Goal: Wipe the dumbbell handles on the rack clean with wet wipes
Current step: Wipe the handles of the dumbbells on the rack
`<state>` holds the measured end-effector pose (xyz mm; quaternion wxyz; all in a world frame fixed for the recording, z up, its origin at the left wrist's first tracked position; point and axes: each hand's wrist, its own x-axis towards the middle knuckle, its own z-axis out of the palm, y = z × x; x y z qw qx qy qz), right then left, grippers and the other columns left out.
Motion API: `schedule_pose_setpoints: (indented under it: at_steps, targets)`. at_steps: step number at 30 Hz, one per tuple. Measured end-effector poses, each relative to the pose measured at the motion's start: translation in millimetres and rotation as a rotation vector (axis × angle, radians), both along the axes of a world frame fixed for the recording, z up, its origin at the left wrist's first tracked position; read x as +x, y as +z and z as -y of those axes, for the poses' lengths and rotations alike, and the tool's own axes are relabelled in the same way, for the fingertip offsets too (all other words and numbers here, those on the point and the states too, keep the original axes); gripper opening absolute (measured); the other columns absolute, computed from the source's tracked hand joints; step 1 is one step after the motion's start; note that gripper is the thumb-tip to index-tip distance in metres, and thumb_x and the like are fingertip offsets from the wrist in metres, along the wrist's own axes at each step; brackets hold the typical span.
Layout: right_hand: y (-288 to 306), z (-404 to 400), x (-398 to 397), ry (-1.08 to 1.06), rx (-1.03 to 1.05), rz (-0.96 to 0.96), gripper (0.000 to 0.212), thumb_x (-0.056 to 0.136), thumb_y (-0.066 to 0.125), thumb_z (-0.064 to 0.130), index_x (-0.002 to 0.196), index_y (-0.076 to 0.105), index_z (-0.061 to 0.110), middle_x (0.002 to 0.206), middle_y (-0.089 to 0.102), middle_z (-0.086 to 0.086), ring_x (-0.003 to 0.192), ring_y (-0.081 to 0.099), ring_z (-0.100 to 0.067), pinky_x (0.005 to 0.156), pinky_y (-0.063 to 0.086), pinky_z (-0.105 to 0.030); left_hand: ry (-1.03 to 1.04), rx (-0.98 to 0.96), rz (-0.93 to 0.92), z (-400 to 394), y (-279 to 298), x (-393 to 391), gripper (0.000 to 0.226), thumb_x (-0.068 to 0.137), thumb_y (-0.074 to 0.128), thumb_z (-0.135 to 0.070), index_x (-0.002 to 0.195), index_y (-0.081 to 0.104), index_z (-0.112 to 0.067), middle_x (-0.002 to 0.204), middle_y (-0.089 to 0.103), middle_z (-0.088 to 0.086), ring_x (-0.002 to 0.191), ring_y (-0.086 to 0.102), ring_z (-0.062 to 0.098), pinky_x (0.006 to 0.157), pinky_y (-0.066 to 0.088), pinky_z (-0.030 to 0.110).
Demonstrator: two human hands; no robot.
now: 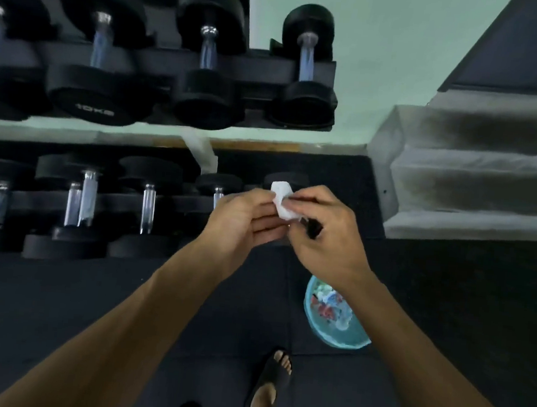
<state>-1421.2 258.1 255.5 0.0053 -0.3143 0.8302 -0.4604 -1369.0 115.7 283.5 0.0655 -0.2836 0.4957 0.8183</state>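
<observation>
- The small white crumpled wet wipe [282, 201] sat between my two hands, held up in front of the lower tier of the rack, near its right end.
- My left hand [243, 220] had its fingers [267, 224] curled around the wipe's lower left side, pinching it.
- My right hand [321, 230] gripped the wipe from the right, thumb and fingers closed on its edge; something small and dark [313, 230] showed under that hand, and I could not tell what it was.
- Just behind my hands lay the lower row of black round-headed dumbbells with shiny metal handles [148, 209], resting side by side on the black metal rack [50, 199].
- Above them the upper tier carried bigger black dumbbells [99, 65], one marked 10KG on its end, their chrome handles pointing away from me.
- A pale green wall [370, 66] stood behind the rack, with grey concrete steps [474, 176] to the right.
- On the dark rubber floor [89, 301], near my right forearm, stood a round light-blue plastic basket [333, 335] with mixed colourful bits inside.
- My foot in a black sandal [273, 379] stood on the floor below.
</observation>
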Motion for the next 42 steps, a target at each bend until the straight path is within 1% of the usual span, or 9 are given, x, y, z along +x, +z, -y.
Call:
schedule_pose_setpoints:
  at_steps: [3, 6, 10, 16, 22, 26, 28, 32, 42]
  targets:
    - [6, -2, -47, 0.02, -0.034, 0.069, 0.028, 0.084, 0.057, 0.021, 0.1, 0.078, 0.011, 0.107, 0.067, 0.003, 0.104, 0.061, -0.007, 0.09, 0.05, -0.02, 0.008, -0.047, 0.0, 0, 1, -47, 0.018, 0.098, 0.058, -0.018, 0.105, 0.068, -0.004, 0.102, 0.074, 0.014, 0.096, 0.072, 0.023, 0.083, 0.058, 0.033]
    - [10, 4, -92, -0.033, -0.13, 0.22, 0.014, 0.088, 0.07, 0.008, 0.1, 0.076, 0.011, 0.101, 0.068, 0.0, 0.093, 0.067, -0.01, 0.082, 0.054, -0.02, -0.016, -0.1, 0.002, 9, -3, -90, 0.015, 0.1, 0.054, -0.014, 0.099, 0.068, -0.009, 0.095, 0.075, 0.01, 0.09, 0.073, 0.021, 0.079, 0.058, 0.032]
    - [13, 19, -148, -0.091, -0.1, 0.247, 0.03, 0.083, 0.075, 0.001, 0.112, 0.074, 0.011, 0.101, 0.065, 0.005, 0.091, 0.067, -0.005, 0.082, 0.052, -0.014, -0.183, -0.162, -0.045, 29, -4, -149, 0.02, 0.1, 0.054, -0.018, 0.112, 0.067, -0.009, 0.107, 0.073, 0.012, 0.099, 0.071, 0.023, 0.079, 0.056, 0.029]
    - [17, 49, -224, -0.272, -0.03, 0.148, 0.007, 0.082, 0.078, 0.008, 0.085, 0.076, 0.014, 0.082, 0.064, 0.009, 0.076, 0.062, -0.005, 0.071, 0.046, -0.011, -0.257, -0.23, -0.019, 58, 6, -238, 0.02, 0.094, 0.063, -0.019, 0.109, 0.07, -0.009, 0.099, 0.076, 0.009, 0.093, 0.073, 0.022, 0.072, 0.058, 0.026]
    - [8, 56, -293, -0.405, -0.035, 0.168, 0.011, 0.085, 0.076, 0.01, 0.096, 0.077, 0.011, 0.089, 0.066, 0.005, 0.079, 0.061, 0.005, 0.075, 0.047, -0.008, -0.152, -0.877, -0.081, 84, -6, -296, 0.01, 0.091, 0.067, -0.021, 0.1, 0.069, -0.025, 0.088, 0.07, -0.011, 0.08, 0.066, -0.002, 0.075, 0.054, 0.02]
    - [-14, 59, -336, -0.428, -0.022, 0.228, 0.016, 0.086, 0.076, 0.012, 0.101, 0.077, 0.012, 0.099, 0.071, 0.002, 0.085, 0.063, 0.005, 0.083, 0.049, -0.009, -0.352, -1.022, 0.113, 85, -31, -310, 0.07, 0.087, 0.066, -0.05, 0.143, 0.043, -0.016, 0.14, 0.05, 0.001, 0.127, 0.05, 0.015, 0.098, 0.038, 0.022]
    - [-27, 65, -354, -0.395, -0.037, 0.267, 0.02, 0.087, 0.075, 0.013, 0.106, 0.077, 0.012, 0.099, 0.073, 0.005, 0.088, 0.066, 0.001, 0.088, 0.053, -0.016, -0.43, -1.0, 0.14, 75, -42, -312, 0.091, 0.081, 0.066, -0.06, 0.151, 0.029, -0.013, 0.149, 0.041, 0.005, 0.131, 0.044, 0.016, 0.098, 0.036, 0.023]
    - [-46, 82, -390, -0.313, -0.09, 0.3, 0.023, 0.088, 0.074, 0.012, 0.11, 0.075, 0.013, 0.087, 0.068, 0.018, 0.083, 0.065, 0.006, 0.081, 0.052, -0.011, -0.304, -0.994, 0.156, 61, -54, -312, 0.097, 0.074, 0.072, -0.059, 0.15, 0.027, -0.018, 0.147, 0.039, -0.001, 0.126, 0.04, 0.008, 0.095, 0.032, 0.021]
    - [-58, 120, -429, -0.14, -0.199, 0.297, 0.015, 0.088, 0.073, 0.011, 0.102, 0.078, 0.006, 0.088, 0.074, 0.003, 0.079, 0.069, -0.007, 0.079, 0.055, -0.02, -0.26, -0.927, 0.242, 57, -52, -313, 0.12, 0.055, 0.061, -0.073, 0.155, 0.016, -0.025, 0.154, 0.029, -0.008, 0.138, 0.03, 0.009, 0.1, 0.027, 0.022]
